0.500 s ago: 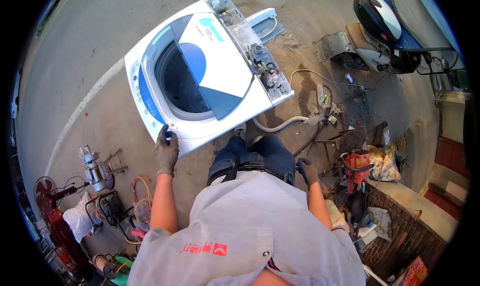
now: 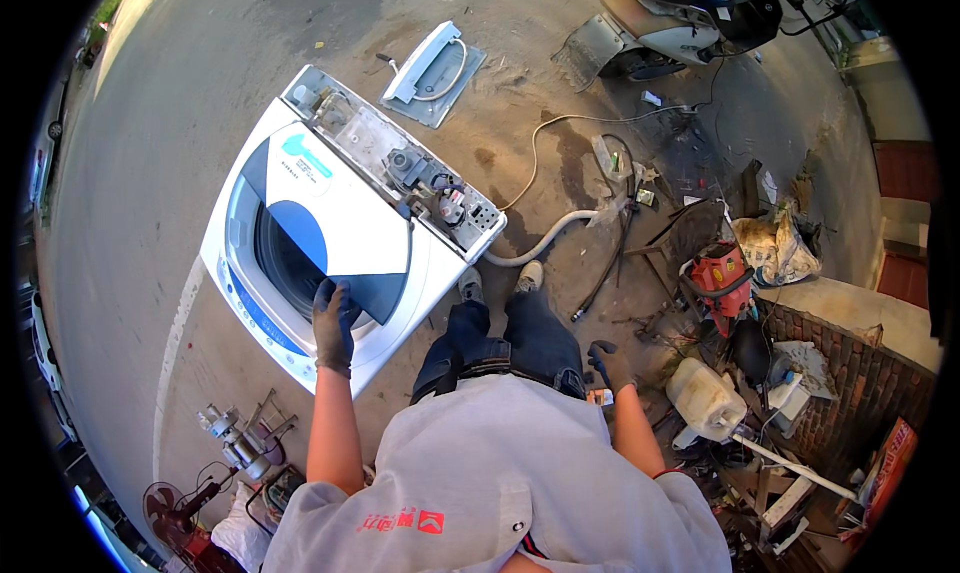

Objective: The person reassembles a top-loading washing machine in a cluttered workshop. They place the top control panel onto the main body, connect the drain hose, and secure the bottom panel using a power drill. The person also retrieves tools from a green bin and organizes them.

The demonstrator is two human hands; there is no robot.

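A white top-loading washing machine (image 2: pixel 385 243) stands in front of me, its blue-and-white folding lid (image 2: pixel 300 188) half covering the dark tub (image 2: pixel 282 263). Along its far right side, an uncovered compartment (image 2: pixel 385 153) shows valves and wiring. My left hand (image 2: pixel 333 328), in a grey glove with dark fingers, is over the near side of the tub opening by the lid's edge, fingers apart; whether it touches the lid I cannot tell. My right hand (image 2: pixel 612 365), gloved likewise, hangs beside my right thigh. Its fingers are loosely apart with nothing visible in them.
A detached panel (image 2: pixel 435 78) with a hose lies beyond the machine. A pale drain hose (image 2: pixel 545 238) runs right from the machine. A parked scooter (image 2: pixel 650 33) stands far right. Nearer are a red machine (image 2: pixel 718 278), a plastic jug (image 2: pixel 705 398) and a brick wall (image 2: pixel 840 373).
My view has shifted, and the machine now appears lower and further left. My left hand has gone from the machine's front corner to the tub opening. My right hand stays by my thigh.
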